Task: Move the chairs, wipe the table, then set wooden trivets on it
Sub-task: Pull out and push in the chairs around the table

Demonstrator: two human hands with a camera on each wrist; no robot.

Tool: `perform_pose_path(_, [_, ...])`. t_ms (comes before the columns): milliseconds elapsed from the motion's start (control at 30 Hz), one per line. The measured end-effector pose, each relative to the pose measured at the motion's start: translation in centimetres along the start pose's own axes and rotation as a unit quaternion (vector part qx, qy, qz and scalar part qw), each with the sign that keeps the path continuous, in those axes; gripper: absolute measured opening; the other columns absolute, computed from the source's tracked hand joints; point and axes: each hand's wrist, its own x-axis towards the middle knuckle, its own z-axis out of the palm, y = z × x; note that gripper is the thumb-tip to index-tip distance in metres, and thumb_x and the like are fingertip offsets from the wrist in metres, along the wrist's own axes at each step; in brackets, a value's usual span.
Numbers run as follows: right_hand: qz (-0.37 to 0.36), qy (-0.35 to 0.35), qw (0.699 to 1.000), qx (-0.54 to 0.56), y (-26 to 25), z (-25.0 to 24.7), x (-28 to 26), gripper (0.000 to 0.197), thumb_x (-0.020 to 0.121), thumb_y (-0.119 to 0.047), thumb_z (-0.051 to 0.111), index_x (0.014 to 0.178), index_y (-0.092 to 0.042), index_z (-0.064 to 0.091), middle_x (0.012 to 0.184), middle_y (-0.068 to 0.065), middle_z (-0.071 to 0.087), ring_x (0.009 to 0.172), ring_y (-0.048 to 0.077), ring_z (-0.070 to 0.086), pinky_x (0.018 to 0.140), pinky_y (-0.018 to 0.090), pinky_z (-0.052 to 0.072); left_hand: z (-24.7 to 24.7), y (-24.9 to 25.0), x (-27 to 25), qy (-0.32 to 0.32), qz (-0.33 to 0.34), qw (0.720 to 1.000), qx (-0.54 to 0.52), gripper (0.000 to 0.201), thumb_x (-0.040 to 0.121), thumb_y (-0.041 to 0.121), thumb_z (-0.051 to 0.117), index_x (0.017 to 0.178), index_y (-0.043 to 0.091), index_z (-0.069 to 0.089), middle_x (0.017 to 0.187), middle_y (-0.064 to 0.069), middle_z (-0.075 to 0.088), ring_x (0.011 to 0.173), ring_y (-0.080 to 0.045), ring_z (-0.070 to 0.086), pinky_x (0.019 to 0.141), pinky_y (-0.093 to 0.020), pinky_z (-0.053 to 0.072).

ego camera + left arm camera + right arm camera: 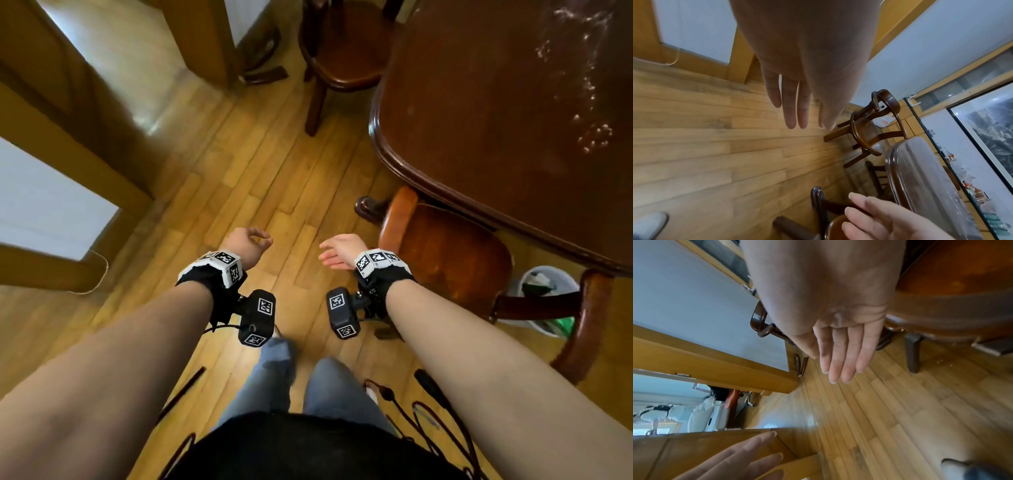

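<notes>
Chairs: we see near chair tucked partly under dark table, at our right; far chair stands at table's end. Our left hand hangs over wooden floor, fingers loose, holding nothing. Our right hand just beside near chair's back, fingers straight, empty. White specks on tabletop. Bin behind near chair.

My left hand hangs with fingers straight over the plank floor; a dark wooden armchair stands against the table.
</notes>
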Motion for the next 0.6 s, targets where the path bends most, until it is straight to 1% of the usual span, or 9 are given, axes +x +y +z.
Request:
perform_pose_path(67, [-0.004,-0.009,1.000,0.003,-3.2,2.0,1.8,0.013,0.098,-0.012,0.044,0.104,-0.009,0.055,0.073,0.007,0.057,0.062,0.017,0.053,0.061,0.024,0.043,-3.0,0.3,2.7,0.008,0.002,1.000,0.006,0.021,0.091,0.033,0.060,0.104,0.018,0.064,0.088,-0.012,0.066,0.069,-0.022,0.055,0.063,-0.024,0.040])
perform_pose_path(133, [-0.006,-0.012,1.000,0.003,-6.1,3.3,3.4,0.013,0.098,-0.013,0.045,0.102,-0.008,0.055,0.073,0.007,0.058,0.063,0.018,0.054,0.063,0.024,0.044,-5.3,0.8,5.2,0.000,0.005,1.000,0.008,0.022,0.092,0.032,0.058,0.105,0.016,0.063,0.090,-0.010,0.065,0.077,-0.023,0.058,0.067,-0.025,0.040])
perform_pose_path(167, [-0.007,-0.012,1.000,0.001,-7.2,3.6,4.0,0.013,0.098,-0.014,0.045,0.102,-0.008,0.056,0.074,0.007,0.059,0.064,0.018,0.055,0.064,0.025,0.044,-6.1,1.2,6.3,-0.007,0.006,1.000,0.002,0.024,0.093,0.032,0.056,0.107,0.014,0.062,0.093,-0.011,0.066,0.082,-0.025,0.061,0.069,-0.026,0.043])
perform_pose_path(233, [-0.009,0.000,1.000,0.000,-10.1,3.9,6.0,0.012,0.097,-0.015,0.047,0.101,-0.008,0.057,0.073,0.006,0.060,0.064,0.017,0.056,0.064,0.025,0.045,-7.9,2.1,9.3,-0.016,0.011,1.000,-0.012,0.030,0.093,0.035,0.055,0.110,0.011,0.062,0.103,-0.013,0.069,0.094,-0.029,0.066,0.079,-0.032,0.051])
perform_pose_path(300, [-0.003,0.017,1.000,-0.002,-12.9,3.9,8.1,0.012,0.096,-0.015,0.048,0.100,-0.009,0.057,0.072,0.005,0.060,0.062,0.016,0.055,0.062,0.025,0.044,-9.5,3.3,12.5,-0.023,0.017,1.000,-0.011,0.035,0.092,0.037,0.056,0.112,0.010,0.063,0.108,-0.016,0.068,0.099,-0.031,0.066,0.089,-0.039,0.053])
perform_pose_path(367, [-0.001,0.024,1.000,-0.005,-15.5,3.7,10.4,0.013,0.096,-0.015,0.048,0.101,-0.009,0.057,0.071,0.005,0.059,0.060,0.016,0.053,0.059,0.024,0.042,-11.0,4.7,15.7,-0.028,0.029,0.999,-0.006,0.035,0.092,0.038,0.056,0.111,0.009,0.064,0.110,-0.018,0.068,0.101,-0.033,0.065,0.091,-0.042,0.052])
perform_pose_path(500, [0.004,0.031,1.000,-0.004,-22.6,2.7,15.9,0.026,0.095,-0.013,0.048,0.116,-0.002,0.059,0.070,0.005,0.060,0.060,0.016,0.055,0.058,0.024,0.042,-15.1,9.3,22.9,-0.026,0.040,0.998,0.037,0.035,0.093,0.039,0.054,0.112,0.010,0.063,0.106,-0.015,0.069,0.099,-0.032,0.066,0.087,-0.038,0.053])
perform_pose_path(533, [0.005,0.028,1.000,-0.005,-24.4,2.3,17.0,0.026,0.095,-0.012,0.048,0.116,-0.002,0.059,0.070,0.005,0.060,0.060,0.016,0.055,0.056,0.023,0.042,-16.1,10.6,24.5,-0.028,0.042,0.998,0.045,0.037,0.093,0.040,0.053,0.113,0.010,0.063,0.106,-0.015,0.069,0.099,-0.032,0.066,0.087,-0.038,0.053])
perform_pose_path(600, [0.005,0.026,1.000,0.004,-28.6,1.6,18.8,0.017,0.095,-0.011,0.049,0.109,-0.007,0.057,0.066,0.004,0.060,0.058,0.015,0.054,0.046,0.019,0.041,-18.5,13.4,28.0,-0.032,0.057,0.996,0.052,0.038,0.094,0.040,0.052,0.112,0.009,0.063,0.105,-0.016,0.069,0.098,-0.032,0.066,0.086,-0.039,0.053])
